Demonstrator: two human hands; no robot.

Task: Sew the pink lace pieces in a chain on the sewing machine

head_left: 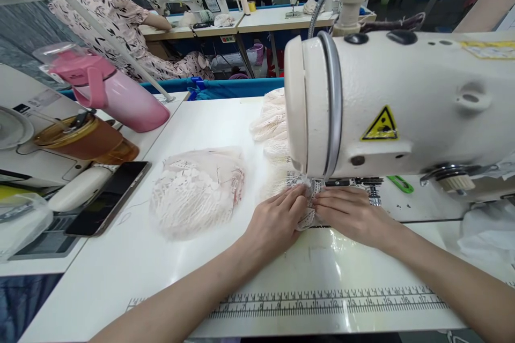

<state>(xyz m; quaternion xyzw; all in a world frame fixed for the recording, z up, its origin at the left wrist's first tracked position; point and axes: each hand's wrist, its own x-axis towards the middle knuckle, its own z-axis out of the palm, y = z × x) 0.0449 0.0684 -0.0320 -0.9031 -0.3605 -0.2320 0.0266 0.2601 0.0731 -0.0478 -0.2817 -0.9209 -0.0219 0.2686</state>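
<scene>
A white sewing machine reaches in from the right, its head hiding the needle area. Under its front edge, my left hand has its fingers curled on a strip of pale lace fabric. My right hand lies just right of it, fingers together and extended, the fingertips touching the fabric's right edge. More cream lace is gathered behind, left of the machine head. A separate pile of lace rests on the white table, left of my left hand.
On the left are a pink bottle, an amber cup, a black phone and a clear container. Green snips lie behind my right hand. A ruler strip runs along the front. A person in patterned clothes sits beyond.
</scene>
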